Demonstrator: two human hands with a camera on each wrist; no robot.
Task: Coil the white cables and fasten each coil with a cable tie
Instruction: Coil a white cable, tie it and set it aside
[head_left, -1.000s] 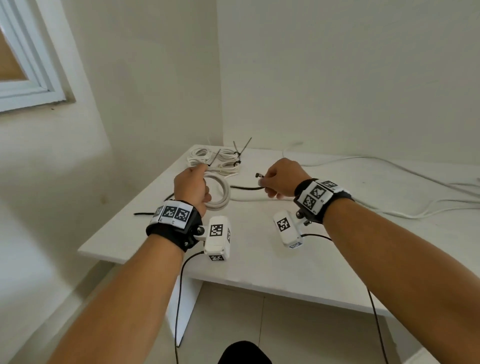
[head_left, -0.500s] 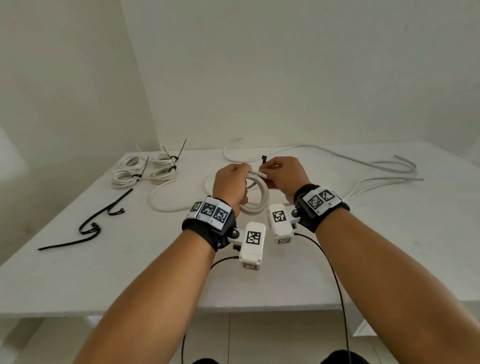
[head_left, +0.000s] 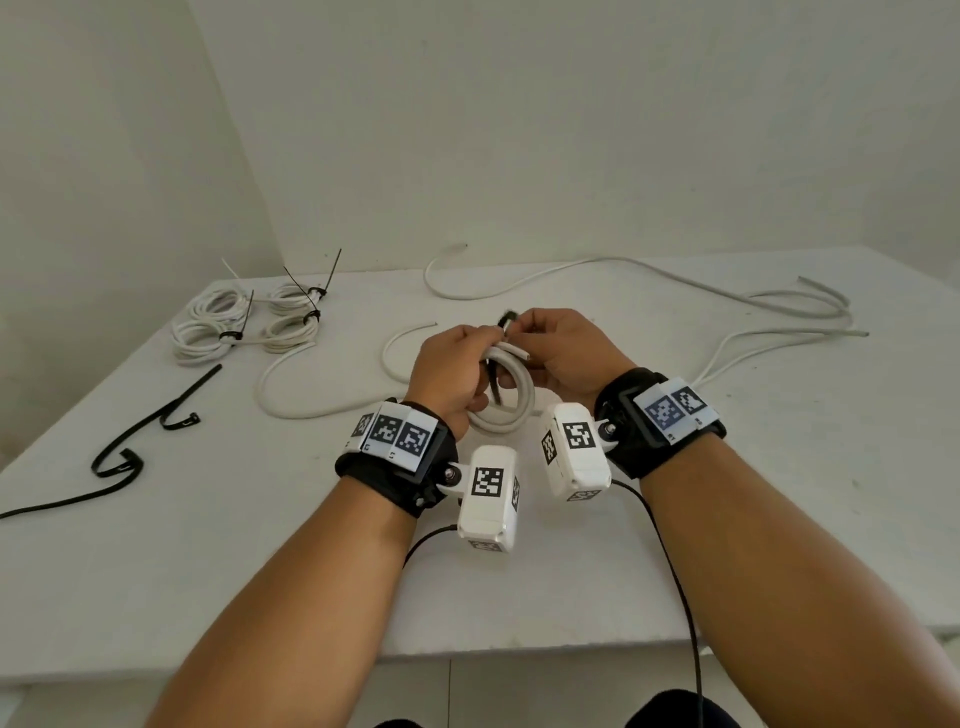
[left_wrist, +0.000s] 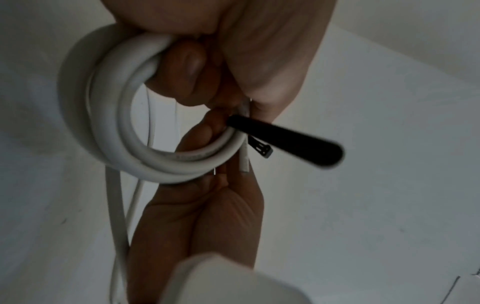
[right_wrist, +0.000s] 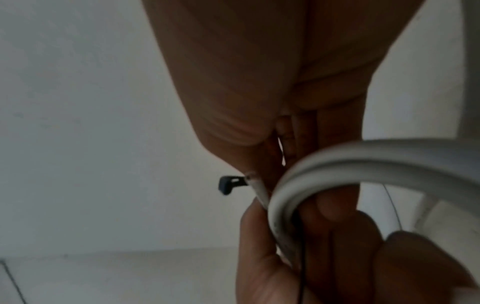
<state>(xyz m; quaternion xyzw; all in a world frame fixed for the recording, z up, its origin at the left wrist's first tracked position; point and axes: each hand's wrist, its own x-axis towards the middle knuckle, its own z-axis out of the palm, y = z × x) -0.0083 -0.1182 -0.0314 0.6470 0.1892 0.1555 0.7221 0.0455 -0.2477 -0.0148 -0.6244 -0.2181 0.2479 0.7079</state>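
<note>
Head view: above the white table (head_left: 779, 519), the left hand (head_left: 452, 371) grips the coiled white cable (head_left: 511, 395); the right hand (head_left: 566, 348) pinches a black cable tie (head_left: 505, 319). Left wrist view: the tie's strap (left_wrist: 285, 139) passes through the coil. Right wrist view: blurred, the tie head (right_wrist: 230, 184) seemingly beside the cable's end.

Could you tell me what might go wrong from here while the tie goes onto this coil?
1. The coil is held only by the left hand; if that hold slackens, the loops may spring apart.
2. The cable tie is not yet closed; its head, pinched by the right hand, could slip.
3. The cable's loose end may escape the tie.
</note>
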